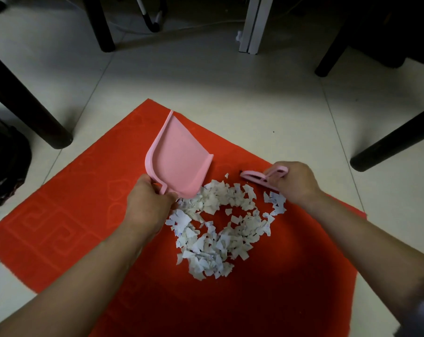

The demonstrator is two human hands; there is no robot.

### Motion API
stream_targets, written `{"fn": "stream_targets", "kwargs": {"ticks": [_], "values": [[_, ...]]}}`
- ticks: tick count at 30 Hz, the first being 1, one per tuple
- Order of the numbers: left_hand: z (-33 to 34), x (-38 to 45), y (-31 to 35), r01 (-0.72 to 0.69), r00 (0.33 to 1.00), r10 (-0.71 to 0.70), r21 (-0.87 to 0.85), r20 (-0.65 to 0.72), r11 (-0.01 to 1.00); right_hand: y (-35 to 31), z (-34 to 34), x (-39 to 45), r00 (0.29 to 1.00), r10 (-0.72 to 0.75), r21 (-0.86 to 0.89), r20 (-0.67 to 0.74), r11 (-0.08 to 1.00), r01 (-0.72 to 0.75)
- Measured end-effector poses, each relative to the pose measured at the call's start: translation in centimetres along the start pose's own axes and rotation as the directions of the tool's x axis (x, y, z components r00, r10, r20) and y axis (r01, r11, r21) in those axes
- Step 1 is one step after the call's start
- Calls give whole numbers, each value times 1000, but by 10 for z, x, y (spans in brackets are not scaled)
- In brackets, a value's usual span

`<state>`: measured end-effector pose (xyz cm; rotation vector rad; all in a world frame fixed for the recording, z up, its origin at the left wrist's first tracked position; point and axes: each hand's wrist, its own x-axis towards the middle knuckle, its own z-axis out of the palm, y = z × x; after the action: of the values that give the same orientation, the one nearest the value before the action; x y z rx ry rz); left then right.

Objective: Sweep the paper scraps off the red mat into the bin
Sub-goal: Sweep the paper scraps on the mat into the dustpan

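Looking down at a red mat [67, 227] spread on a pale tiled floor [230, 81], with a heap of torn white paper scraps [218, 227] sitting roughly mid-mat. Some bits have blue writing on them. The pile is kind of ring-shaped, with a patch of red showing through the middle.

Left hand [149, 203] has its grip curled round the handle of a pink dustpan [179, 156]. The pan is tilted up, its open side turned to the right, and its lower edge is right at the top-left edge of the scrap pile, touching or nearly touching the nearest bits.

Right hand [295, 182] is closed round the handle of a small pink brush [259, 177], which lies low over the mat just past the top-right edge of the pile. Can't make out the bristles, they're dark and mostly hidden against the mat.

All the scraps I can see are on the mat, none in the dustpan.

Around the edges: dark furniture legs [35, 117] on the left and right, a white post [253, 25] at the top, and something dark and bag-like [4, 164] at the far left edge, too dim to tell if that's the bin.
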<state>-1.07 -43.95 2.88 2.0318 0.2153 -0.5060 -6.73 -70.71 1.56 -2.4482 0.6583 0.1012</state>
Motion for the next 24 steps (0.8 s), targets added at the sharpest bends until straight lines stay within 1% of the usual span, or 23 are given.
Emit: {"fn": "stream_targets", "kwargs": {"ticks": [2,3,5,6,7,9,11,13,15,17,19,20,21,24], "values": [[3,-2,0,-5,1000,5,-15,13,1000,-1,1,-9,999,-12,13,48,1000,12],[4,-3,-1,-4,1000,4,-23,16,1000,-3,-4,-12,999,-16,50,47,999,13],[6,-4,-3,0,1000,1,-31,25,1000,-6,-16,-16,1000,-4,170,-3,986,5],[7,-6,-4,1,999,0,-33,32,999,-5,-21,-18,999,1,193,-42,981,7],[7,-7,-5,1,999,1,-30,41,1000,-3,-25,-19,996,7,171,-83,985,8],[8,-9,-5,-5,998,6,-23,56,1000,8,-28,-22,988,24,47,-150,999,-17],[7,-11,-4,-11,998,12,-12,63,1000,19,-26,-26,984,53,-44,-172,997,-62],[8,-13,-4,-18,998,18,6,68,1000,23,-20,-31,986,76,-78,-150,993,-88],[10,-16,-5,-27,997,26,16,76,999,21,-11,-37,995,67,-110,-74,991,-75],[12,-18,-5,-30,996,28,18,85,999,12,-7,-41,999,43,-79,-6,996,-43],[13,-20,-4,-33,996,30,24,87,999,4,-16,-41,998,55,37,-6,998,-55],[12,-20,-4,-34,996,31,23,88,999,3,-24,-38,997,69,90,-29,994,-66],[12,-20,-4,-32,996,30,17,85,999,3,-32,-35,995,77,105,-66,992,-70],[11,-19,-5,-23,997,22,6,79,1000,12,-47,-25,974,131,59,-185,991,-122]]}}
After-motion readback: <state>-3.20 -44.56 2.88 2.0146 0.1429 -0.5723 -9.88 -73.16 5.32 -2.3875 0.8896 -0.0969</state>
